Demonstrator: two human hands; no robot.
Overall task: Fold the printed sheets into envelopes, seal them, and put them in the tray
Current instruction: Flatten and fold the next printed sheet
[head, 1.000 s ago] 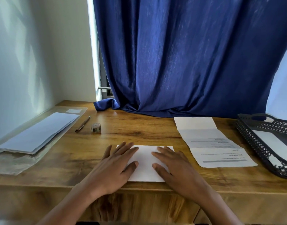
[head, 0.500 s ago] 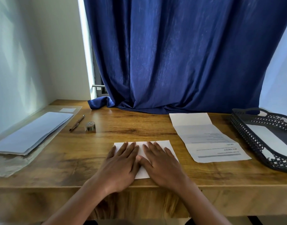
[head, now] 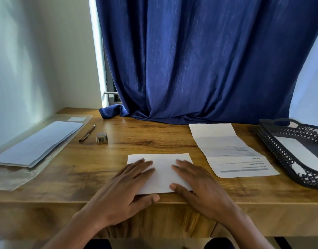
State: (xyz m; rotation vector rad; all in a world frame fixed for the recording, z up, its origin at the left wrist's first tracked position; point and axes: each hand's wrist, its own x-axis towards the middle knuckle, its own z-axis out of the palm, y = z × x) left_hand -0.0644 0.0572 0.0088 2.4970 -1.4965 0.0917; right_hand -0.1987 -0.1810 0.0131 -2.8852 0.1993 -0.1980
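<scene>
A folded white sheet (head: 161, 171) lies flat near the desk's front edge. My left hand (head: 126, 187) rests palm down on its left part, fingers spread, thumb at the sheet's front edge. My right hand (head: 199, 186) presses flat on its right part. To the right lies a printed sheet (head: 230, 151), creased in thirds and opened out. A black mesh tray (head: 287, 159) stands at the far right with a white envelope (head: 302, 151) inside. A stack of white envelopes (head: 37, 142) lies at the far left on a clear plastic sleeve.
A pen (head: 87, 133) and a small roll of tape (head: 102, 137) lie left of centre on the wooden desk (head: 154, 137). A dark blue curtain (head: 199, 60) hangs behind, its hem on the desk's back edge. A white wall borders the left side.
My hands were together at the sheet's middle half a second ago; now they have slid apart toward its left and right ends. The view has shifted slightly.
</scene>
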